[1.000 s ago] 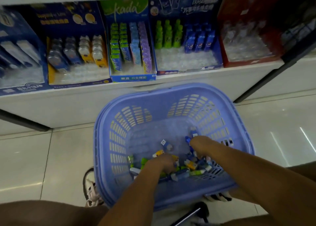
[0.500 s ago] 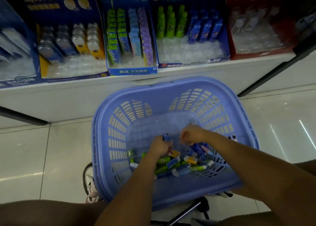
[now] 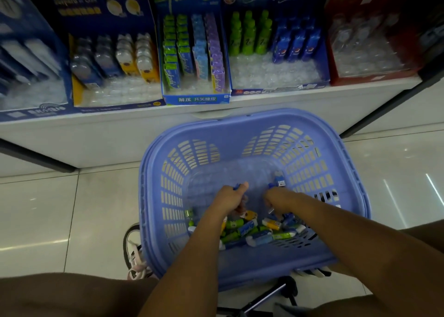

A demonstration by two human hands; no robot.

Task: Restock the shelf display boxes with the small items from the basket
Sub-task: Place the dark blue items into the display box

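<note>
Your left hand (image 3: 229,198) is clenched round a small blue eraser (image 3: 236,186), thumb up. Your right hand (image 3: 276,196) curls downward and seems to pinch a white-labelled blue eraser (image 3: 279,181); both hands are inside the lilac basket (image 3: 144,196), where the loose erasers (image 3: 254,231) lie heaped at the near end. With grips this shallow a piece could slip back or fall to the floor as you lift, and look-alike blues could end up in the wrong box. You can read "kada" and "解压 开关橡皮" on the green-topped box (image 3: 195,99), and "30" and part of "ERASER" on the blue box (image 3: 276,91) beside it.
</note>
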